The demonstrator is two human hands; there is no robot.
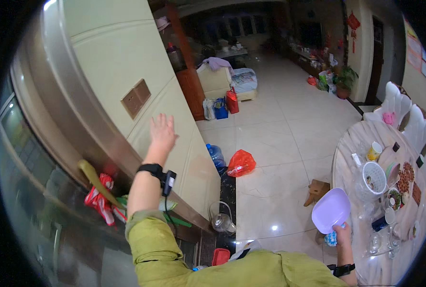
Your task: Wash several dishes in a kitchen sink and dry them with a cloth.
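My left hand (163, 133) is raised in front of the cream wall panel (179, 107), fingers spread and holding nothing. Just above it on the panel is a brown wall switch plate (136, 99); whether the fingertips touch the panel, I cannot tell. At the right, my right hand (343, 234) grips the near edge of a shallow lilac plastic tray (331, 210). A blue-and-white patterned item (330, 239) shows beside that hand, and whether it is held too is unclear.
A round marble-look dining table (347, 154) bears a white perforated basket (374, 177), a yellow cup (374, 151), glasses and food. A wooden stool (318, 191) stands beside it. A red plastic bag (241, 163), a water jug (216, 156) and a glass pitcher (222, 221) are on the floor.
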